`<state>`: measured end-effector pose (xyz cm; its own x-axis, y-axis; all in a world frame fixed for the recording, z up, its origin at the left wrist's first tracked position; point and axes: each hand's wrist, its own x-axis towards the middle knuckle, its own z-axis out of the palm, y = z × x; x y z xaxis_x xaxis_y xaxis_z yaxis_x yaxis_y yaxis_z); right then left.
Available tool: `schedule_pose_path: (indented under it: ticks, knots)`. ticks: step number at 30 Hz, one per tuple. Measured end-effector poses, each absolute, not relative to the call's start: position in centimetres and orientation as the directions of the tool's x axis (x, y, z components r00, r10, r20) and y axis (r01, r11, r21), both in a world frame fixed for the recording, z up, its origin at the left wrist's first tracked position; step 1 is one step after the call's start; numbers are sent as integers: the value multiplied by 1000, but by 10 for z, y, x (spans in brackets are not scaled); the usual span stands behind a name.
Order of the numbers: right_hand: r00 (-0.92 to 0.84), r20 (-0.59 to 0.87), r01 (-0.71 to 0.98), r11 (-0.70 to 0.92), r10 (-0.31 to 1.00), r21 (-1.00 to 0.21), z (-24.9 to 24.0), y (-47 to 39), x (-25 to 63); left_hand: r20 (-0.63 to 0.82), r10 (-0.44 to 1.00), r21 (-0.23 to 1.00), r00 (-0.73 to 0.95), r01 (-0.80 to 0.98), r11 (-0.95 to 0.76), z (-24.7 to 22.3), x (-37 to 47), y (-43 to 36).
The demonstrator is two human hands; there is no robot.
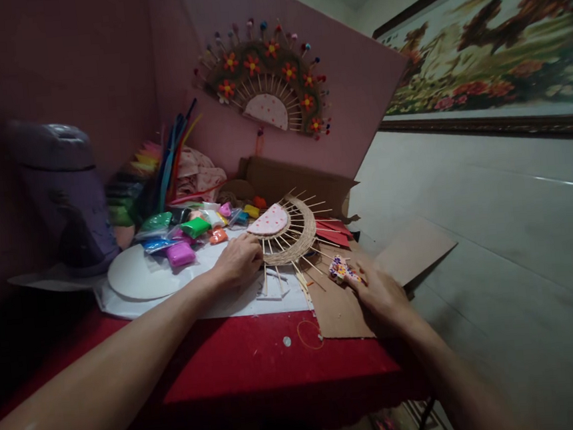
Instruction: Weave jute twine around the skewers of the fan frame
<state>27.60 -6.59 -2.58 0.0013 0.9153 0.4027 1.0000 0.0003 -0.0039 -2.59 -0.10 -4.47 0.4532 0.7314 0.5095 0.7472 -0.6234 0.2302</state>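
A half-round fan of thin sticks, woven with a twine band [299,244], stands tilted at the middle of the table. Its centre is a pink dotted half disc [269,220]. My left hand [241,258] has its fingers closed on the lower left end of this fan. To the right, over the brown cardboard, my right hand [377,290] grips a small flower-patterned object [341,270], whose exact form is blurred. Several bare stick ends point toward my right hand.
Packets of coloured clay [196,227], a white disc [138,273] and a purple container [67,201] are at the left. Cardboard [342,307] lies at the right on the red tablecloth [229,360]. A finished fan [252,64] is on a pink panel behind.
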Motion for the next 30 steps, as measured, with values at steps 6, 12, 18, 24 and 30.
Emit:
schedule_pose_path:
  ticks: [6, 12, 18, 24, 30]
  knots:
    - [-281, 608, 945, 325, 743, 40, -2, -90, 200, 512, 730, 223, 452, 751, -622, -48, -26, 1]
    - [-482, 447, 869, 475, 754, 136, -14, -49, 148, 517, 736, 227, 436, 759, -610, -46, -24, -2]
    - [-471, 449, 868, 488, 759, 86, -29, -31, 144, 535, 721, 225, 441, 748, -625, -47, -24, -3]
    - [-461, 490, 857, 515, 740, 29, -37, -34, 146, 548, 708, 250, 446, 721, -647, -47, -26, -5]
    - [-458, 501, 851, 525, 734, 8, -39, -34, 147, 571, 672, 243, 471, 686, -686, -49, -27, -3]
